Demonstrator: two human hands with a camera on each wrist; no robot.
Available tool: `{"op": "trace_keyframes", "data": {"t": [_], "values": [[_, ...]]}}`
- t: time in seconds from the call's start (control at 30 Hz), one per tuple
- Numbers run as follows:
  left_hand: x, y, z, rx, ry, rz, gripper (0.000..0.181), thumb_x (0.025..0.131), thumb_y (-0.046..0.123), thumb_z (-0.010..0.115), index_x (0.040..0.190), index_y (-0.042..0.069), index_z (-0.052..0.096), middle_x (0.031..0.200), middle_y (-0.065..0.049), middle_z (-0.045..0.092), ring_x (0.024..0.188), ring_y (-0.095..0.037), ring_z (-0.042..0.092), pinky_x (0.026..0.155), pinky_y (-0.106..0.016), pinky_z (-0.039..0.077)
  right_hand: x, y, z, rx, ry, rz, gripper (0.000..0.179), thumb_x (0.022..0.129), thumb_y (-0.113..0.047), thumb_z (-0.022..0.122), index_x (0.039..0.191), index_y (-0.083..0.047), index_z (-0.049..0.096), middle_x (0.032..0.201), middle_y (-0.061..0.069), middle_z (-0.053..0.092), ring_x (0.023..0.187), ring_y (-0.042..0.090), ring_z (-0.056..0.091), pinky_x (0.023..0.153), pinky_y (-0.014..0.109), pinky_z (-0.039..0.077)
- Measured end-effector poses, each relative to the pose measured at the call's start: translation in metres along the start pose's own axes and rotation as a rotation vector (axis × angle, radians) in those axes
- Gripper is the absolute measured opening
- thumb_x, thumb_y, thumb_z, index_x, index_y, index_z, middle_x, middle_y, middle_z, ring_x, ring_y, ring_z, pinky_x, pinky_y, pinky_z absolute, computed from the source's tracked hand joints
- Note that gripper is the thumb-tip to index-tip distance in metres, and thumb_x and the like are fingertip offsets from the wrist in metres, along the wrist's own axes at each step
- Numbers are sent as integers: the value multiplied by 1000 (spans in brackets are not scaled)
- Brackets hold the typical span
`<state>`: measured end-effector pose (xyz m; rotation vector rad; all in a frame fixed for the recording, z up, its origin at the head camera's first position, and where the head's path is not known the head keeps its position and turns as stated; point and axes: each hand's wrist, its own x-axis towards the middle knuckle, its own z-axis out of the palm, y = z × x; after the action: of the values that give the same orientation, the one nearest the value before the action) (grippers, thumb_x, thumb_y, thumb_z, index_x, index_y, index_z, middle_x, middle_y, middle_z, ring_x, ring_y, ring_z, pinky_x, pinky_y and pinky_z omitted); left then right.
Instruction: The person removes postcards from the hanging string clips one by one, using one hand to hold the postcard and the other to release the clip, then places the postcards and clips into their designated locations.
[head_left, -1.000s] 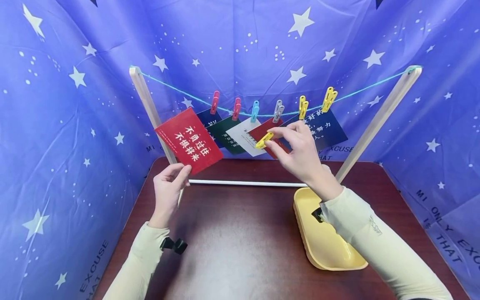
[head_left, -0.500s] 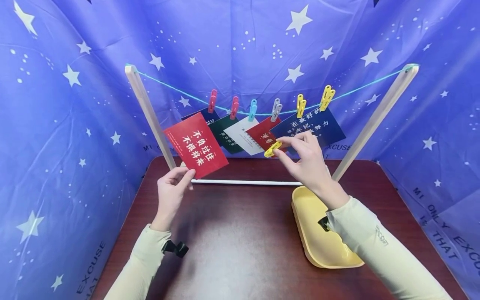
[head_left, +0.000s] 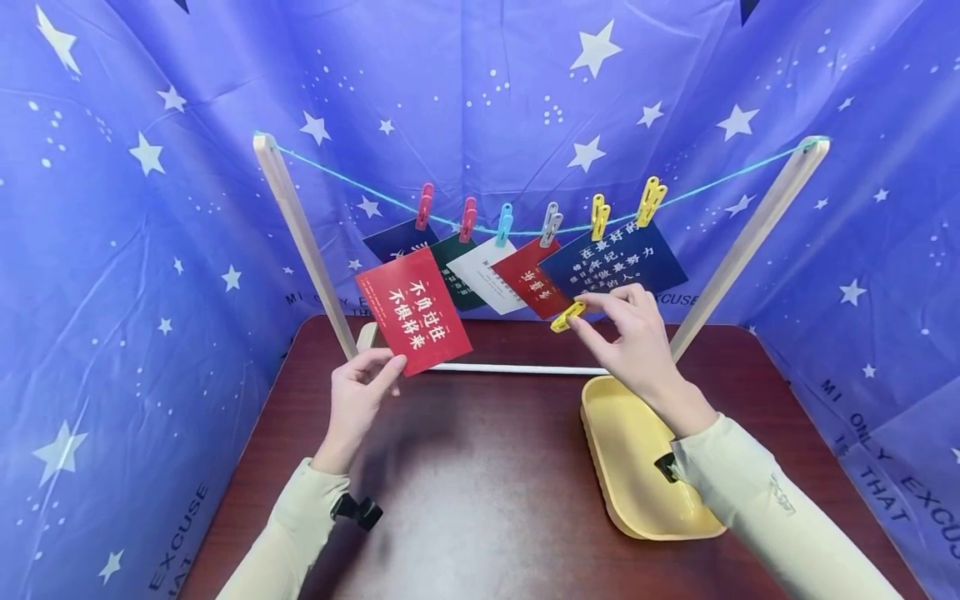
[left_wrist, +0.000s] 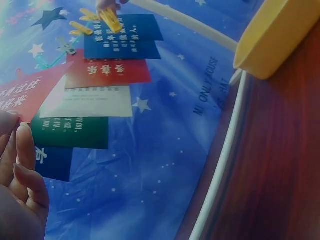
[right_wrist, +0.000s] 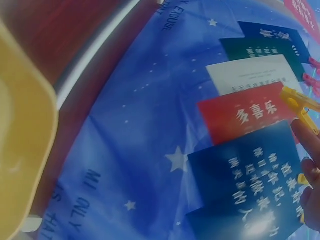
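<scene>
My left hand (head_left: pixel 362 400) pinches a red card (head_left: pixel 414 312) with white writing by its lower edge, in front of the hanging cards. Between thumb and fingertips, my right hand (head_left: pixel 633 350) holds a yellow clothespin (head_left: pixel 567 317), just below a dark blue card (head_left: pixel 615 262) on the line. Along the sagging green string (head_left: pixel 337 172) hang several cards, among them a green card (left_wrist: pixel 75 132), a white card (head_left: pixel 487 275) and another red card (right_wrist: pixel 245 112). Red clothespins (head_left: pixel 468 219), a light blue clothespin (head_left: pixel 505 225), a grey clothespin (head_left: pixel 551 224) and yellow clothespins (head_left: pixel 600 217) clip them.
Wooden posts (head_left: pixel 303 246) carry the string at either side, with a white bar (head_left: pixel 517 367) low between them. A yellow tray (head_left: pixel 637 500) stands on the dark wooden table (head_left: pixel 465 483), below my right forearm. Blue star-patterned cloth (head_left: pixel 465 83) surrounds the table.
Both hands have shifted to the right and lower in the head view, still holding the red card and the yellow clothespin. The hanging cards stay in place.
</scene>
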<state>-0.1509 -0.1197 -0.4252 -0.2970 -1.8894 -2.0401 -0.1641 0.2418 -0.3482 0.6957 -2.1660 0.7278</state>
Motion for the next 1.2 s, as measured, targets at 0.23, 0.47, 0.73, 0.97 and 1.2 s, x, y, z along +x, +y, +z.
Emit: {"op": "trace_keyframes", "data": {"t": [0.23,0.47,0.73,0.97,1.2], "values": [[-8,-7,6,10,-30,-39,11,91,-8,73,101,-13,70,71,8,69,53,-7,58,53,-20,49,-15,10,-3,-3,5,23,31,82,-8,84,110,1,76,86,13,75,84,30,49,77,47,33],[-16,-15,10,-32,-52,-61,12,90,-13,71,100,-18,67,75,10,70,55,-6,57,54,-20,52,-31,19,-6,-31,-11,47,30,81,-8,85,108,2,76,85,13,75,83,31,49,76,44,33],[-26,-23,16,-24,-87,-106,12,93,-6,73,99,-16,69,75,9,70,58,-7,58,55,-21,53,-46,30,-8,-54,-20,61,30,80,-9,85,107,2,76,84,11,76,83,31,51,75,39,32],[-36,-36,23,-12,-149,-107,9,93,-6,73,97,-13,71,70,5,66,55,-7,57,52,-22,51,-58,37,-8,-68,-43,74,32,78,-8,88,106,1,77,84,10,76,83,29,52,73,41,36],[-44,-46,30,-15,-200,-139,8,93,-5,73,97,-12,72,68,-4,65,54,-10,57,52,-23,51,-69,40,-11,-77,-66,107,32,77,-6,88,106,1,76,86,12,76,90,34,55,78,43,39]]}}
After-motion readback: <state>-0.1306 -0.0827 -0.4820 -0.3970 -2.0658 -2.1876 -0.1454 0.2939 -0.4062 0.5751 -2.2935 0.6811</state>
